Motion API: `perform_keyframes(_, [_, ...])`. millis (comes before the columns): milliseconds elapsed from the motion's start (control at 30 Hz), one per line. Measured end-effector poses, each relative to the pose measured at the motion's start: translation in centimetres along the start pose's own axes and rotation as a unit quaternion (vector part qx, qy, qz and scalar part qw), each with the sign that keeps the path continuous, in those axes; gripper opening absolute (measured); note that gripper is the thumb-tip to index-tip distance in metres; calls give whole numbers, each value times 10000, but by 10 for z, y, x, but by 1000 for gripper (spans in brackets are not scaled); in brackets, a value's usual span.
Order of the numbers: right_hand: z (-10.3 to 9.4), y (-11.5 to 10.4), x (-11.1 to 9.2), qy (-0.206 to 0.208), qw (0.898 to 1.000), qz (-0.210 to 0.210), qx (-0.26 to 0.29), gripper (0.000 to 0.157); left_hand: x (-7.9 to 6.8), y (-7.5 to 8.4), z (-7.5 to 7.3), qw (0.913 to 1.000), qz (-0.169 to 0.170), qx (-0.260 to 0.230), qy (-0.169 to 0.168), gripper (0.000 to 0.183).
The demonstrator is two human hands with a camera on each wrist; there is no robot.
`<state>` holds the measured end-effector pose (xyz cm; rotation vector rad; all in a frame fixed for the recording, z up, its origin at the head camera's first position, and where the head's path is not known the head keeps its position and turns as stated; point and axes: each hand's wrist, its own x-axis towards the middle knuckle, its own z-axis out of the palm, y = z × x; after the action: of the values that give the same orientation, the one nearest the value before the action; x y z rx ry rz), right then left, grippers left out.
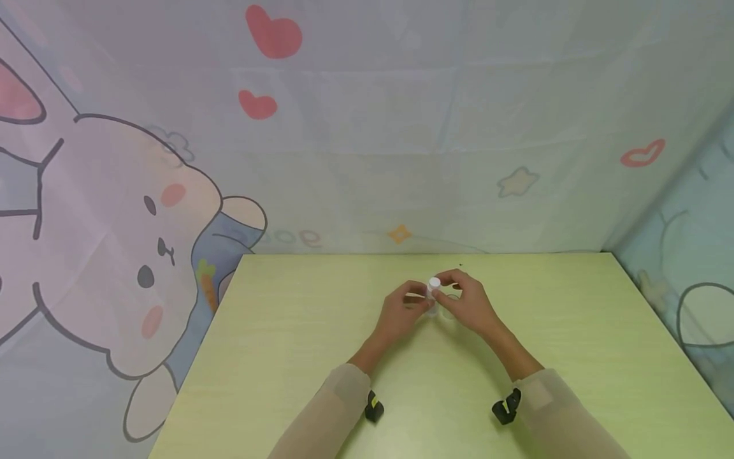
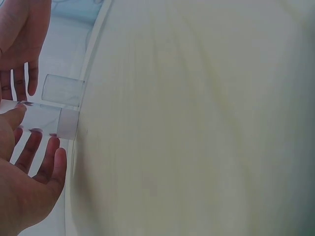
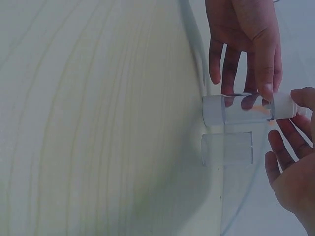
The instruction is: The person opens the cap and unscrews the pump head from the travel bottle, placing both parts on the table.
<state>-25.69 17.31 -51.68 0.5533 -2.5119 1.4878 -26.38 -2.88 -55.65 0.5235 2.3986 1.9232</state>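
A clear cylindrical bottle (image 3: 236,115) with a frosted base stands upright on the table. My left hand (image 1: 401,310) grips its clear body, thumb on one side and fingers on the other. On top sits a white cap (image 1: 434,282). My right hand (image 1: 471,306) pinches that cap between thumb and fingers; in the right wrist view this hand (image 3: 295,184) is partly cut off by the frame edge. Just right of the bottle, close beside it, a clear, empty-looking cup-shaped cover (image 3: 227,148) rests on the table, partly behind the right hand in the head view.
The pale yellow wood-grain table (image 1: 275,344) runs back to a printed cloth wall (image 1: 367,159). Another cloth (image 1: 688,268) hangs along the right side. A tiny dark speck (image 1: 460,264) lies near the back edge. Black wrist mounts (image 1: 374,408) sit by both sleeves.
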Motion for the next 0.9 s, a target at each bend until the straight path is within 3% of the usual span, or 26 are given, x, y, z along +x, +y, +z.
perform_keyframes(900, [1, -1, 1, 122, 9999, 60, 70, 28, -2, 1, 0, 10000, -33, 47, 18, 24])
